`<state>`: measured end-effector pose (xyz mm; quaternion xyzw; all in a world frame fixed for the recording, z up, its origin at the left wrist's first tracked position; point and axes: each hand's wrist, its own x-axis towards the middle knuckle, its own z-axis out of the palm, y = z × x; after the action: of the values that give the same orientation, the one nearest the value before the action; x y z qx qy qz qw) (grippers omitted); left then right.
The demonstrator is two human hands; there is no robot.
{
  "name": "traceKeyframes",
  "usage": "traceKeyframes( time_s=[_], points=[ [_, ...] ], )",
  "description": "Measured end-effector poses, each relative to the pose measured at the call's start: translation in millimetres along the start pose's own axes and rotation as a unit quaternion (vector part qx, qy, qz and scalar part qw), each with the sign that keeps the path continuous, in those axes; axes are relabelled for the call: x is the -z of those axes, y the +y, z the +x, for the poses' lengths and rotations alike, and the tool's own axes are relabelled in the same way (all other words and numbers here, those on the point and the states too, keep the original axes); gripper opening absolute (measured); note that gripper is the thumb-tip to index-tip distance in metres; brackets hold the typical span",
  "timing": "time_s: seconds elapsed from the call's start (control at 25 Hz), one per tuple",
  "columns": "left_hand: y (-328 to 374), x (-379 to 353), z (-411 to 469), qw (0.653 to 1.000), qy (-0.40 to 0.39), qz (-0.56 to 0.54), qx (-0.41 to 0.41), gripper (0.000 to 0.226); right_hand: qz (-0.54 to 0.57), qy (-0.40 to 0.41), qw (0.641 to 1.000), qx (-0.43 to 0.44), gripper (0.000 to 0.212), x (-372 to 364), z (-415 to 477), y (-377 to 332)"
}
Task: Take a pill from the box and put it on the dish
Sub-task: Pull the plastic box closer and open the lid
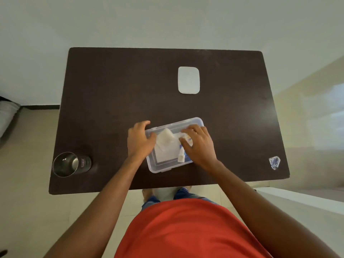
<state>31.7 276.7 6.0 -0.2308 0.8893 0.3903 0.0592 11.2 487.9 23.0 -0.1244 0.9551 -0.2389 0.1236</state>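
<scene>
A clear plastic box [160, 169] sits open on the dark table near its front edge. Inside lie a white folded packet [165, 138] and a small white bottle [181, 157]. My left hand [140, 139] grips the box's left wall, thumb inside the rim. My right hand [198, 144] reaches into the box from the right, its fingers curled around a small white and blue item [189, 139]; what that item is I cannot make out. A white rounded rectangular dish [188, 80] lies apart at the far middle of the table. No separate pill shows.
A steel tumbler [67, 164] stands at the table's front left corner. A crumpled blue and white wrapper [274, 162] lies near the front right corner. The dark table [115, 94] ends just before my body. A white ledge [301, 199] runs at the right.
</scene>
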Motion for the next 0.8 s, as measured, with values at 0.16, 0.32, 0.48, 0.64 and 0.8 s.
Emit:
traceKeyframes(
  time_s=[0.16, 0.32, 0.48, 0.64, 0.8],
  points=[
    [26.1, -13.9, 33.4, 0.978, -0.004, 0.161, -0.136, 0.032, -0.082, 0.015, 0.996, 0.041, 0.036, 1.9, 67.8, 9.9],
    [33.3, -27.8, 53.1, 0.975, -0.094, 0.198, -0.042, 0.04, -0.167, -0.126, 0.977, 0.044, 0.047, -7.7, 117.8, -0.5],
    [31.7, -30.5, 63.7, 0.962, -0.158, 0.222, -0.012, 0.04, -0.154, -0.198, 0.968, 0.0, 0.042, -11.7, 129.1, 0.2],
    [28.2, -30.5, 63.2, 0.974, -0.142, 0.179, -0.005, 0.035, -0.107, -0.161, 0.981, -0.035, 0.033, -15.0, 125.9, 0.8],
    [23.2, -27.2, 51.8, 0.99, 0.014, 0.101, -0.098, 0.029, -0.031, -0.059, 0.997, 0.029, 0.027, -8.7, 120.3, 8.2]
  ],
)
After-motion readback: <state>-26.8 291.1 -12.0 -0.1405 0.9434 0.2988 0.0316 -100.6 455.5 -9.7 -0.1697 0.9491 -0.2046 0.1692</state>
